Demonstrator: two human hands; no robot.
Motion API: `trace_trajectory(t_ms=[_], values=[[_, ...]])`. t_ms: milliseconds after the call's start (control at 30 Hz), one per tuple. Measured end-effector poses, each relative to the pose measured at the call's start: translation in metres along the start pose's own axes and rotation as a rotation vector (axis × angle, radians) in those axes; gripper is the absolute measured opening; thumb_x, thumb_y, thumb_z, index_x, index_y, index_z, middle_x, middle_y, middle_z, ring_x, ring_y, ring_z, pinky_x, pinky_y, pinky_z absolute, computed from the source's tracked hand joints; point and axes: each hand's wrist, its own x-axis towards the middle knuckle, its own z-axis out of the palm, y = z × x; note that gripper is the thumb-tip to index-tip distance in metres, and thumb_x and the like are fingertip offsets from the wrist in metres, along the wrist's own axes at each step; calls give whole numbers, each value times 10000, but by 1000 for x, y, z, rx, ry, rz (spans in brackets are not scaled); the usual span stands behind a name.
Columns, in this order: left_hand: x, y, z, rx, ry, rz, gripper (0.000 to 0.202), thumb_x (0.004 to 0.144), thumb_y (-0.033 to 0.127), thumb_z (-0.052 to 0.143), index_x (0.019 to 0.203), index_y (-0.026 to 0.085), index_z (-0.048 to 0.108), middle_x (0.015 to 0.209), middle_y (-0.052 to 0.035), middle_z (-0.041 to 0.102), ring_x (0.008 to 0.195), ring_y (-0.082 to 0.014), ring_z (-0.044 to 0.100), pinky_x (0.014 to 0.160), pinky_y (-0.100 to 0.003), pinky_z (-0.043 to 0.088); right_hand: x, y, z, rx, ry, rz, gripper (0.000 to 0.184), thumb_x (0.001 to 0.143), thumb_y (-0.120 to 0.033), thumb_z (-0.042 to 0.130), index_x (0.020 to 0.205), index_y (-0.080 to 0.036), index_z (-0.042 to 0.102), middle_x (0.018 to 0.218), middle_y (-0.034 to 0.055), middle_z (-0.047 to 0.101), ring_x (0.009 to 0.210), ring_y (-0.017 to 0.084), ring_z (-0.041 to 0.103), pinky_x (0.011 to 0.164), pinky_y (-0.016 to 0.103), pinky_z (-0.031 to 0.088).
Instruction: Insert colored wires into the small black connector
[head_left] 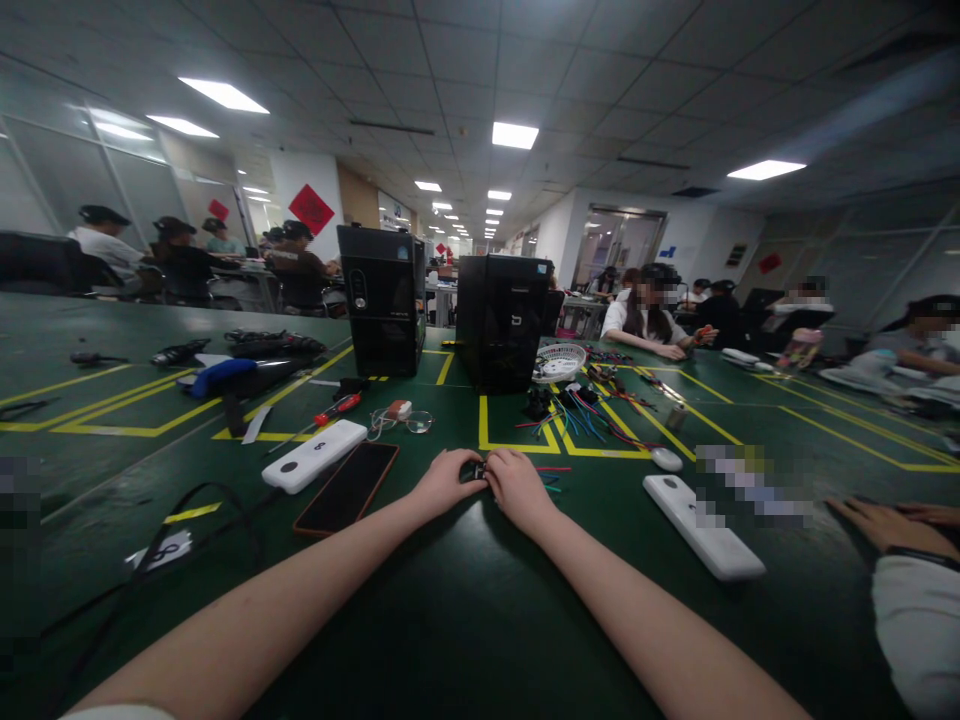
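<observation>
In the head view, the small dark part point(479, 469) was between the fingertips of both hands, low over the green table point(465, 630). The left hand point(448, 481) pinched it from one side and the right hand point(517, 487) from the other; how firmly, I could not tell. Fingers hid most of its outline. By its size it was probably light, and it looked stiff, perhaps with a smooth, slippery shell; whether it was fragile could not be judged. A fingertip hold on its opposite sides seemed the best grip.

A red wire point(555, 469) lay just beside the right hand and could snag on a sideways move. The phone point(349, 488) bordered the left forearm, and a white case point(701, 530) lay well out to the right. Ahead, beyond a yellow tape line point(483, 422), two computer towers, left point(382, 305) and right point(502, 320), limited forward reach. The roomiest stretch was the tabletop between the forearms; its near edge was out of sight.
</observation>
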Motion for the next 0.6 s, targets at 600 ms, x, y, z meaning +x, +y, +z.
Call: trace_trajectory(t_ms=[600], values=[[2, -5, 7, 9, 51, -71, 314, 709, 305, 662, 987, 175, 594, 1000, -61, 624, 953, -229, 561, 867, -348, 427, -5, 8, 7, 166, 191, 53, 66, 830, -172, 490, 835, -174, 556, 974, 82, 563, 922, 192, 501, 815, 337, 403]])
